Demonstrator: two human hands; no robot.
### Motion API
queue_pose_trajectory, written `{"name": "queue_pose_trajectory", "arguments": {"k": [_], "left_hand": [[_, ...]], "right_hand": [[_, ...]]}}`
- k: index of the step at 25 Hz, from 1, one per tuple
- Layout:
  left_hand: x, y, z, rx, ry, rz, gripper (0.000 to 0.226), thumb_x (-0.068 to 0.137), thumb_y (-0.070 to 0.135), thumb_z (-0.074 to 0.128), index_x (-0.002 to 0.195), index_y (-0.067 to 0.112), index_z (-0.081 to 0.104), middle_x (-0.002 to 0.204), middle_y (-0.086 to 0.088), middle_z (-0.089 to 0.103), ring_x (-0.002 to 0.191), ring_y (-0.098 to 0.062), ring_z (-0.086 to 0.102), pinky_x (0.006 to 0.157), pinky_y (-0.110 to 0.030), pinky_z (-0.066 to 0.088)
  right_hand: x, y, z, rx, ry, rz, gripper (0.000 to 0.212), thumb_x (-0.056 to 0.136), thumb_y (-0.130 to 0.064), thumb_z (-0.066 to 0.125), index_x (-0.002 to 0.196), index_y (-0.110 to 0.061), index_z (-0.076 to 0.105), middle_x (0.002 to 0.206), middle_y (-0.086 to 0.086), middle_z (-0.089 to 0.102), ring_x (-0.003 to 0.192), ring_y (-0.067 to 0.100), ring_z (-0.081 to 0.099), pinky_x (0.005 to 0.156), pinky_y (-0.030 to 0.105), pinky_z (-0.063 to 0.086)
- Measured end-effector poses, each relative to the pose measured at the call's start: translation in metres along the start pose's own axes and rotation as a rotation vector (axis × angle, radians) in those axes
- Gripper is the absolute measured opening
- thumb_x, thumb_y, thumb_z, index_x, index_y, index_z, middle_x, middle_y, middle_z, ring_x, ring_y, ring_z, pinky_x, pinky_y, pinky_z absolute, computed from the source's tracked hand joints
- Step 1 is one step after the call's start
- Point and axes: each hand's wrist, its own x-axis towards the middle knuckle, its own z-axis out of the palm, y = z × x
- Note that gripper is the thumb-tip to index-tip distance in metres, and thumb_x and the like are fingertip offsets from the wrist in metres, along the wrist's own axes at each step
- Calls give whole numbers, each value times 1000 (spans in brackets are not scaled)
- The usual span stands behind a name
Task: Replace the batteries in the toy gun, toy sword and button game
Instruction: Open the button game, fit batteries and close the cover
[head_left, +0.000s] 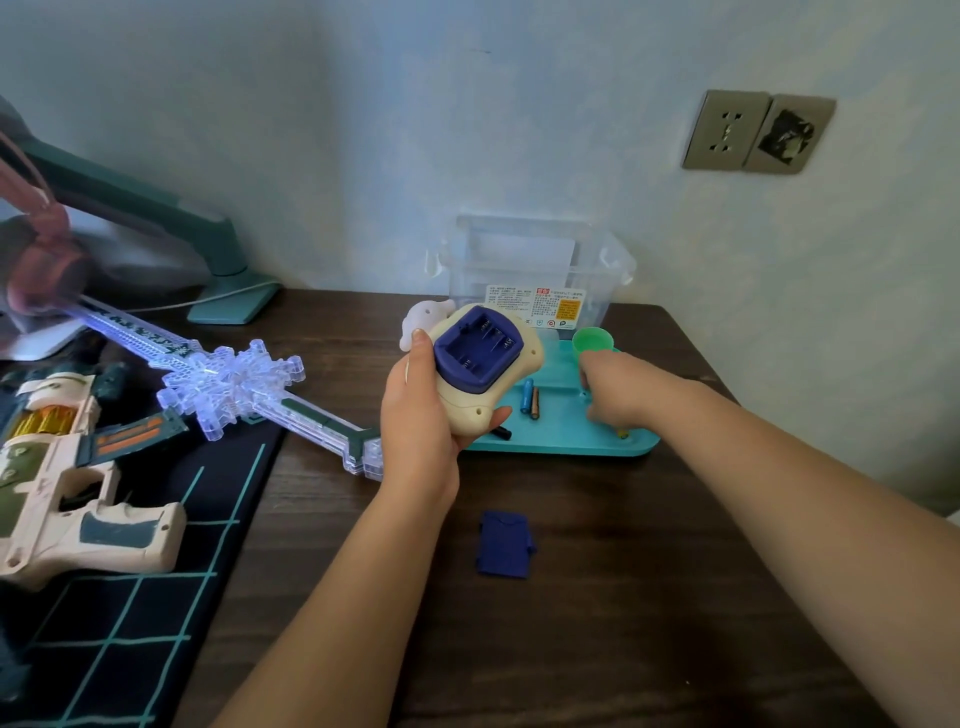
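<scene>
My left hand (423, 415) grips the cream button game (478, 364) upside down above the table; its dark blue battery bay is open and holds no batteries. Its blue cover (505, 544) lies on the wooden table below. My right hand (615, 389) reaches into the teal tray (561, 441), fingers curled down over its right part; what they touch is hidden. Two batteries (531, 397) lie in the tray's middle. The clear lit toy sword (234, 382) lies at left, and the cream and green toy gun (67, 478) is at far left.
A green cup (592, 340) stands at the tray's back. Behind it is a clear plastic box (540, 270) with a label. A teal lamp base (234, 306) sits back left. A black grid mat (135, 597) covers the table's left. A wall socket (727, 130) is upper right.
</scene>
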Motion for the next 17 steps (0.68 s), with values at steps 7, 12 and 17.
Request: {"name": "queue_pose_trajectory", "arguments": {"k": [7,12,17], "left_hand": [[3,-5,-4,-2,10,-16,27,102,46,48,108,27,66,98,1,78,93,-27,74,67,-44,62],[3,-8,-5,-6,18,-26,25,101,46,49,105,27,64,95,2,78,92,-26,74,67,-45,62],[3,-14,-5,18,17,-40,28,101,48,49,107,26,65,99,1,77,92,-26,74,66,-45,62]], "right_hand": [[4,25,3,260,71,52,33,95,-7,44,118,-24,60,121,0,57,93,13,59,78,27,52],[-3,19,1,126,-33,45,47,87,-22,62,132,-20,49,122,5,48,93,17,52,82,30,49],[-4,12,4,99,-3,54,47,80,-18,69,123,-17,49,114,5,46,87,20,57,76,33,53]]}}
